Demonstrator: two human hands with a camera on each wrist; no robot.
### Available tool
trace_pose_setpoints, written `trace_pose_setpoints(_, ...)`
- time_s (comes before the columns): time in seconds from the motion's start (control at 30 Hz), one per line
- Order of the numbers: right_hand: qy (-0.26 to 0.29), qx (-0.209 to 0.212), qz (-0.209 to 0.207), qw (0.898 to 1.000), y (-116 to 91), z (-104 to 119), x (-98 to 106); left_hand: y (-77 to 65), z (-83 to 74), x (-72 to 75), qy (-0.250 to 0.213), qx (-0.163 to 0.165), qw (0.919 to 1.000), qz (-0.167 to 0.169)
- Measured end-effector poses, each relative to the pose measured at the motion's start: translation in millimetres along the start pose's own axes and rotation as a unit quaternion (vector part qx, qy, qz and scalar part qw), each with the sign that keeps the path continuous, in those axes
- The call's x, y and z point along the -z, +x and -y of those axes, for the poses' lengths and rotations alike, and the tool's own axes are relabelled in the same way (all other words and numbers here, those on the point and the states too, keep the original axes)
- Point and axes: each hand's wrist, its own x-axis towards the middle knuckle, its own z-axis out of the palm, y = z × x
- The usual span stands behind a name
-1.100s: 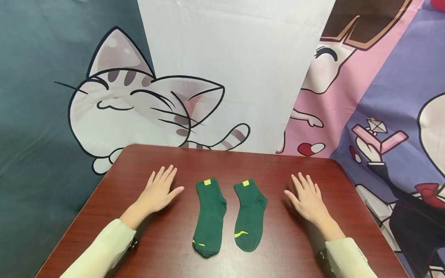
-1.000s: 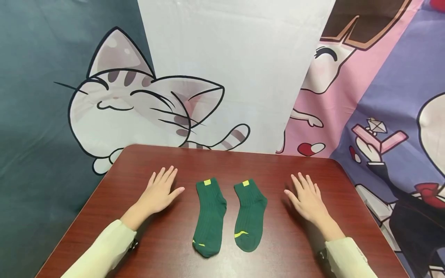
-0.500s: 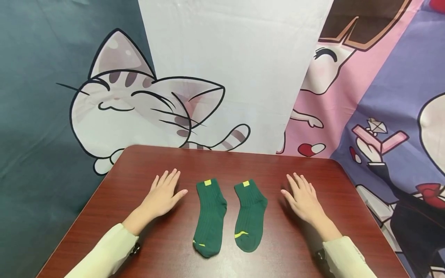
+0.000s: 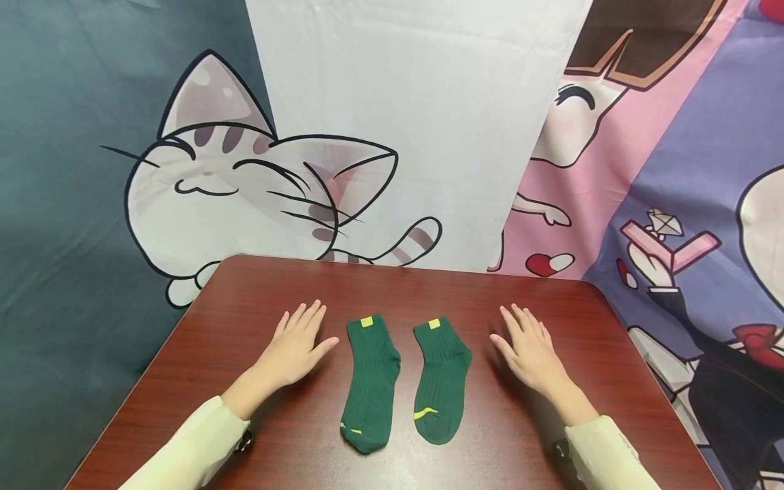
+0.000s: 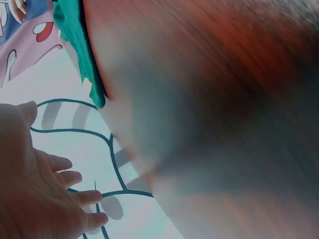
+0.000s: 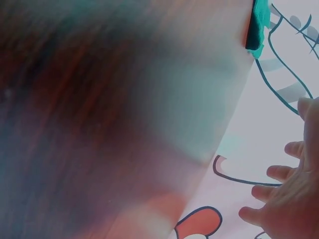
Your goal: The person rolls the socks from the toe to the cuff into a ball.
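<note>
Two dark green socks lie flat, side by side and apart, on the table. The left sock (image 4: 371, 384) and the right sock (image 4: 442, 381) each carry a yellow tag at the cuff and a yellow mark near the toe. My left hand (image 4: 294, 352) is held palm down with fingers extended, left of the left sock and not touching it. On the other side, my right hand (image 4: 530, 354) has its fingers straight too, a short gap from the right sock. Both wrist views show the fingers holding nothing, with green sock fabric (image 5: 79, 47) at the edge.
The reddish-brown wooden table (image 4: 404, 289) has rounded far corners. Behind it hangs a printed cloth backdrop (image 4: 416, 122) with a cartoon cat and figures. A small dark object (image 4: 243, 441) sits under the left cuff, another (image 4: 561, 448) under the right.
Both hands have moved slightly inward, the left one to the right and the right one to the left, each closer to the socks. The socks have stayed put.
</note>
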Motion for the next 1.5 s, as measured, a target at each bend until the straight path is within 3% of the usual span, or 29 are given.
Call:
trace_pose_setpoints(0.4, 0.004, 0.008, -0.003, 1.000, 1.0, 7.4, -6.2, -4.1, -17.3, -0.6, -0.021, -0.018, 0.9996, -0.002)
trace_pose_setpoints(0.57, 0.007, 0.016, -0.002, 1.000, 2.4, 12.2, -8.9, -3.5, -22.1, -4.3, -0.031, -0.015, 0.9993, 0.011)
trace_pose_setpoints(0.8, 0.004, 0.023, 0.001, 1.000, 4.5, 15.4, -12.7, -3.3, -30.2, -6.4, -0.084, -0.007, 0.9955, 0.043)
trace_pose_setpoints(1.0, 0.015, 0.020, 0.004, 1.000, 6.2, 18.5, -14.5, -5.4, -38.3, -6.2, -0.091, -0.013, 0.9942, 0.055)
trace_pose_setpoints(1.2, 0.029, 0.017, 0.002, 0.999, 7.2, 21.6, -16.6, -6.5, -47.7, -7.0, -0.105, -0.013, 0.9928, 0.056)
trace_pose_setpoints(1.5, 0.050, 0.018, -0.005, 0.999, 13.0, 23.6, -19.2, -4.4, -64.9, -12.2, -0.106, -0.035, 0.9933, 0.030)
